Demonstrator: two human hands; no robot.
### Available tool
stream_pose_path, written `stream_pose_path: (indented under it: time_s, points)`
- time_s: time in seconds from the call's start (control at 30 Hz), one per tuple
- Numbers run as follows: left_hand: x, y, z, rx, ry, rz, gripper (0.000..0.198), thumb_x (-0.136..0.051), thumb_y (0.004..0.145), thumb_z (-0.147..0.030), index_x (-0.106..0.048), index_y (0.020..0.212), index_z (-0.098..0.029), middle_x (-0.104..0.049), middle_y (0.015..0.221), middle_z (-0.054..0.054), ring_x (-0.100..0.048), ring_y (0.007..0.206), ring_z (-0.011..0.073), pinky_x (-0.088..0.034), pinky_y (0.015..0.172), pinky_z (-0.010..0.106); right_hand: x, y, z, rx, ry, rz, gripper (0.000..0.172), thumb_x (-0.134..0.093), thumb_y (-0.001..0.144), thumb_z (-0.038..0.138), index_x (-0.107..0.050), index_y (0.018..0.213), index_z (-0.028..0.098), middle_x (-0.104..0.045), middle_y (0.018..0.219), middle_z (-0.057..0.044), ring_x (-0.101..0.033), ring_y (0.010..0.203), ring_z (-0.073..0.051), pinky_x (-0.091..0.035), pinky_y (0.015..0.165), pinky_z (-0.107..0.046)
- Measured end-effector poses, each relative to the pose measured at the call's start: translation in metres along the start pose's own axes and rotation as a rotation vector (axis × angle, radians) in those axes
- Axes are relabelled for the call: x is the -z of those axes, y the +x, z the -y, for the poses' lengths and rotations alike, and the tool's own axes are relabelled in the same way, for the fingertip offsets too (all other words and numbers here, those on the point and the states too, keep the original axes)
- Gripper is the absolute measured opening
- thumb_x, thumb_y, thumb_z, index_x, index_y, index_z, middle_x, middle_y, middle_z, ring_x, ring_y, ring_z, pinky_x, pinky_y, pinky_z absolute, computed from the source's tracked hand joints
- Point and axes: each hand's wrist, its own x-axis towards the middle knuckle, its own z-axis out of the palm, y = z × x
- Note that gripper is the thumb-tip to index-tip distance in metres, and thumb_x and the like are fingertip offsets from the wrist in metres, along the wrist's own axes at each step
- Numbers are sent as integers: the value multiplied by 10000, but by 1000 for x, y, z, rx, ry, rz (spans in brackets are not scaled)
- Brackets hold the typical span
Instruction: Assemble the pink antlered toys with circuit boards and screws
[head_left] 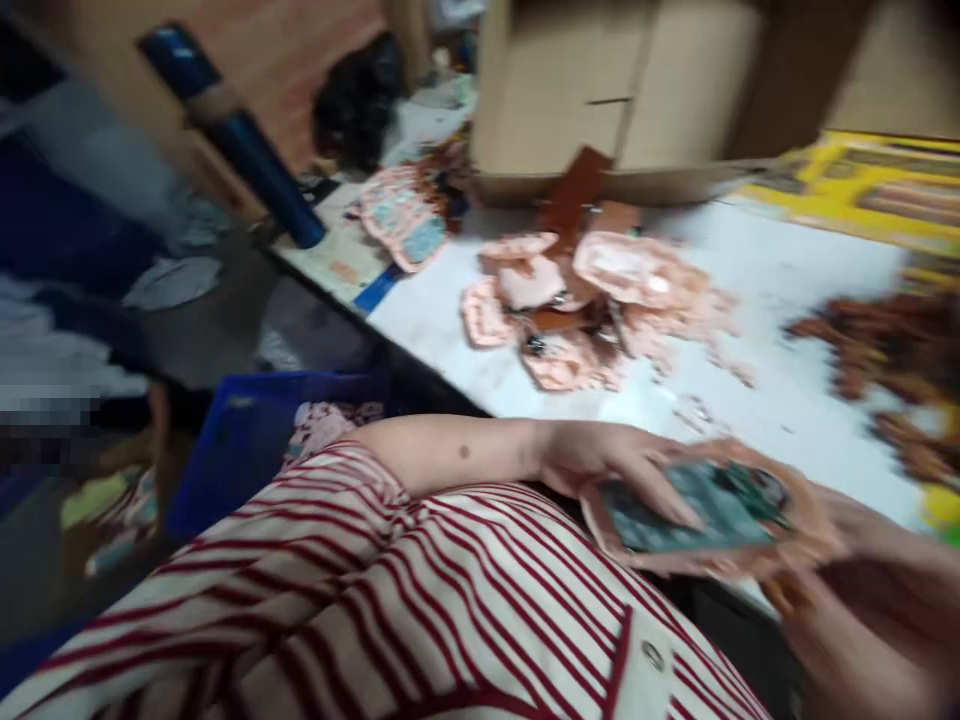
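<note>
In front of my body I hold a flat pink piece (697,520) with a ragged, frilled rim and a shiny grey-green panel in its middle. A dark green detail sits towards the panel's right end. My left hand (615,460) is closed on its left end, thumb laid across the panel and the other fingers hidden. At the far right end, my right hand (862,590) grips the rim, though motion blurs its fingers. Beyond my hands lies a heap of similar pink pieces (570,290) on the white tabletop (457,350), mixed with brown flat parts.
Brown clustered pieces (885,340) lie at the right, near a yellow printed sheet (855,190). A large cardboard box (570,100) stands at the back. Another pink piece (405,220) is near the table's left edge. A blue bin (240,430) and a dark blue roll (240,140) are left.
</note>
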Motion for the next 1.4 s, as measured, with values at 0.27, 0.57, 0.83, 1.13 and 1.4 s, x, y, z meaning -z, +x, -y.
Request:
stream_pose_path:
  time_s: [0.27, 0.57, 0.83, 1.13, 1.4]
  points:
    - [-3, -16, -3, -65, 73, -159, 402, -852, 639, -179, -763, 1022, -96, -766, 852, 119, -704, 724, 197, -551, 706, 282, -3, 17, 9, -136, 429, -46, 572, -738, 815, 581, -594, 1315, 342, -626, 1422, -78, -628, 1314, -291, -545, 1098, -483]
    - [-4, 1, 2, -239, 156, -433, 331, -863, 622, -227, -769, 905, -84, -767, 828, 110, -690, 678, 178, -550, 696, 290, -10, 5, -4, -496, 585, -211, 362, -814, 780, 513, -700, 1028, 275, -762, 983, -20, -726, 879, -193, -626, 881, -416]
    - [-9, 11, 6, -301, 159, -514, 327, -892, 584, -210, -785, 873, -100, -783, 839, 97, -706, 770, 184, -554, 764, 285, -12, 4, -7, -462, 262, -268, 288, -677, 875, 482, -691, 1038, 245, -744, 975, -43, -687, 870, -201, -583, 848, -393]
    - [-18, 8, 4, -268, 192, -501, 364, -878, 603, -229, -768, 924, -98, -782, 882, 101, -700, 757, 192, -548, 769, 313, -11, 14, -9, -467, 491, -428, 376, -825, 736, 548, -654, 887, 249, -691, 783, 24, -639, 683, -138, -584, 693, -314]
    - [-13, 5, 2, -175, 208, -465, 408, -861, 595, -196, -747, 976, -104, -770, 864, 80, -690, 755, 186, -530, 719, 294, 23, 20, 9, -293, 459, -452, 358, -919, 680, 452, -686, 855, 244, -692, 744, 43, -636, 625, -96, -559, 598, -248]
